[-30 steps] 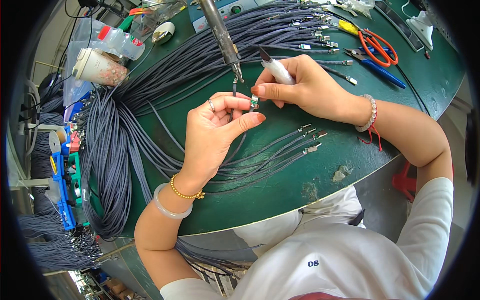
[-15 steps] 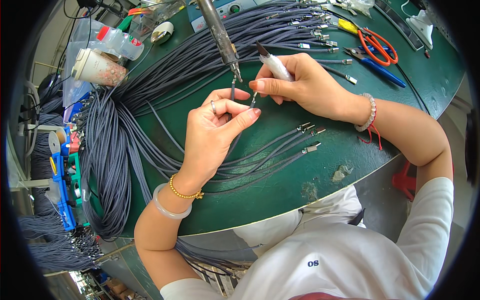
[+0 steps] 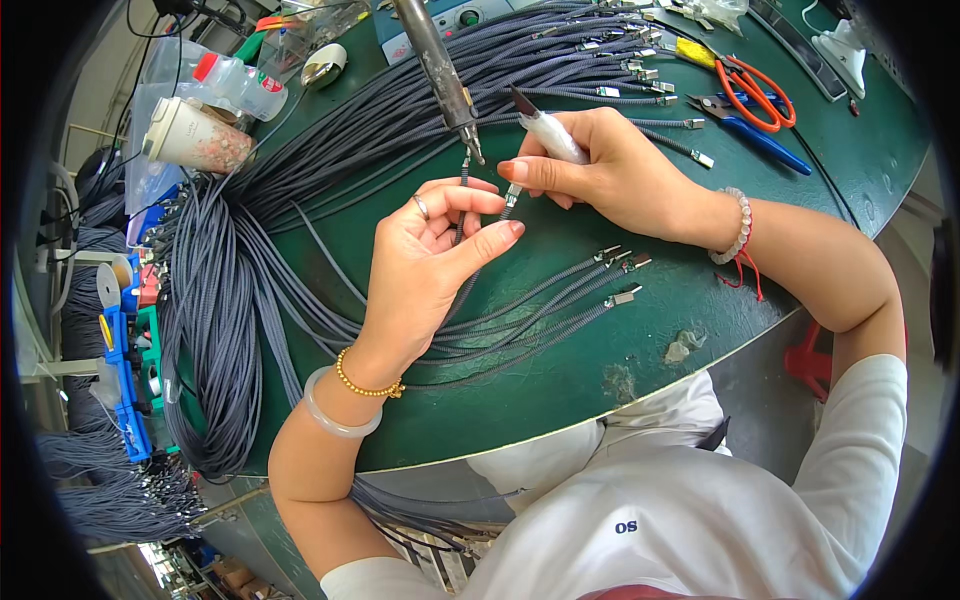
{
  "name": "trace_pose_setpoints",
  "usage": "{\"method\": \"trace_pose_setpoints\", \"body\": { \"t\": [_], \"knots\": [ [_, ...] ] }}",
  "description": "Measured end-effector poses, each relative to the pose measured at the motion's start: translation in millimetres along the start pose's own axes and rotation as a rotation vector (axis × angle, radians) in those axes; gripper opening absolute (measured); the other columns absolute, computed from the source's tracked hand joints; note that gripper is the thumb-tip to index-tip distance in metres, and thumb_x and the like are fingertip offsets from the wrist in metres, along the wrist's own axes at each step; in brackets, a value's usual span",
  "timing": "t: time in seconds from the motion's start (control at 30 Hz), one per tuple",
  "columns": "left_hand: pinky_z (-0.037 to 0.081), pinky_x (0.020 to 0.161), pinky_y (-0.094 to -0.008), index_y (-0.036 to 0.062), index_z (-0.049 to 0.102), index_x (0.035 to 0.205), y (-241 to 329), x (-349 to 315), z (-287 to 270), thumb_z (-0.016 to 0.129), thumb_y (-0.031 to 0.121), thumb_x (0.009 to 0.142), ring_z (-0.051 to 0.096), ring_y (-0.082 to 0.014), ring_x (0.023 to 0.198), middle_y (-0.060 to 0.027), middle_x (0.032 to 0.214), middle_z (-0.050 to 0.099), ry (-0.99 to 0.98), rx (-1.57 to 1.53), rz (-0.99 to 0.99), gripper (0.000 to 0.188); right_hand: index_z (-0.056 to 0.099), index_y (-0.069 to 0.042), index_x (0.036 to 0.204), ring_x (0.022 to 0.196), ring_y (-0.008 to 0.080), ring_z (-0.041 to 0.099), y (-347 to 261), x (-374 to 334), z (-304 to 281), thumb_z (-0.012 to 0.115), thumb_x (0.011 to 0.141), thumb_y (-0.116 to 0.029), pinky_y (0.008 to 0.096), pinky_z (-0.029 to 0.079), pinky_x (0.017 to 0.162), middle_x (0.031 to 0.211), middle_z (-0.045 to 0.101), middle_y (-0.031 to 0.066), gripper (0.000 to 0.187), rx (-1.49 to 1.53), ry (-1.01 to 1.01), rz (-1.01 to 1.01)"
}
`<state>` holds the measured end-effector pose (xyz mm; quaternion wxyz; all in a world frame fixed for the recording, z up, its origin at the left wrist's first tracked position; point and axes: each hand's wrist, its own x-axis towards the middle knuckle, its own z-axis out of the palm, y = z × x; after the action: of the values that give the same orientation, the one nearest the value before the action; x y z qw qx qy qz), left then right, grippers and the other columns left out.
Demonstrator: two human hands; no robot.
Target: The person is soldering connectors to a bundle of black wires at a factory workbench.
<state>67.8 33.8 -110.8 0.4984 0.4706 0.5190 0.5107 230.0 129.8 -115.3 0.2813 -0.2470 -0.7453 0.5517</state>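
Observation:
My left hand (image 3: pixel 430 245) is closed on a dark grey braided cable (image 3: pixel 462 290), thumb and forefinger just below its end. A small metal connector (image 3: pixel 512 196) tops that cable, and the fingertips of my right hand (image 3: pixel 590 175) pinch it. Tucked in my right hand as well is a craft knife (image 3: pixel 550 135) with a white wrapped handle, its dark blade slanting up and left. Above my left fingers a soldering iron (image 3: pixel 440 80) points down. Its tip is close to the metal end of another cable (image 3: pixel 465 170); contact is unclear.
Bundled grey cables (image 3: pixel 400 95) cross the green table (image 3: pixel 540 380), and several connector ends (image 3: pixel 622 296) lie nearer me. Orange-handled scissors (image 3: pixel 755 95) and blue-handled cutters (image 3: pixel 765 142) are at the right. A cup (image 3: pixel 200 135), a plastic bottle (image 3: pixel 240 85) and blue bins (image 3: pixel 125 385) stand left.
My left fingers have shifted slightly on the cable, and more of the metal connector shows between my hands. The soldering iron and the knife stay almost where they were.

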Motion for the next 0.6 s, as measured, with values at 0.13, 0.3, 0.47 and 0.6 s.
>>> {"method": "trace_pose_setpoints", "body": {
  "t": [0.13,0.3,0.47,0.6],
  "knots": [
    [0.042,0.064,-0.0166,-0.0044,0.061,0.083,1.0,-2.2,4.0,0.069,-0.004,0.068,0.043,-0.0043,0.069,-0.0045,0.098,0.047,0.097,0.026,0.046,0.017,0.056,-0.002,0.073,0.051,0.0041,0.043,0.3,-0.5,-1.4,0.061,0.081,-0.027,0.0198,0.034,0.046,0.056,0.050,-0.0010,0.027,-0.008,0.003,-0.003],
    [0.042,0.064,-0.0165,-0.0035,0.061,0.083,-0.5,-3.0,4.9,0.069,-0.005,0.067,0.043,-0.0044,0.069,-0.0043,0.099,0.047,0.128,0.067,0.106,0.018,0.056,-0.002,0.072,0.051,0.0041,0.044,-0.8,-1.4,-2.6,0.062,0.081,-0.027,0.0196,0.034,0.046,0.057,0.050,-0.0011,0.027,0.009,-0.006,-0.004],
    [0.041,0.063,-0.0164,-0.0025,0.062,0.085,-1.0,-3.1,5.2,0.069,-0.005,0.067,0.043,-0.0046,0.069,-0.0040,0.098,0.047,0.132,0.093,0.117,0.020,0.056,-0.001,0.072,0.052,0.0041,0.044,-1.5,-2.0,-3.0,0.062,0.080,-0.027,0.0194,0.035,0.047,0.057,0.050,-0.0009,0.027,0.012,-0.005,0.001],
    [0.041,0.063,-0.0165,-0.0021,0.063,0.086,-1.3,-3.3,5.1,0.069,-0.005,0.067,0.043,-0.0045,0.069,-0.0035,0.098,0.048,0.123,0.095,0.135,0.020,0.056,-0.001,0.072,0.052,0.0042,0.044,-1.9,-2.7,-3.0,0.062,0.080,-0.026,0.0194,0.035,0.046,0.057,0.050,-0.0007,0.027,0.016,-0.005,0.008]
  ]
}}
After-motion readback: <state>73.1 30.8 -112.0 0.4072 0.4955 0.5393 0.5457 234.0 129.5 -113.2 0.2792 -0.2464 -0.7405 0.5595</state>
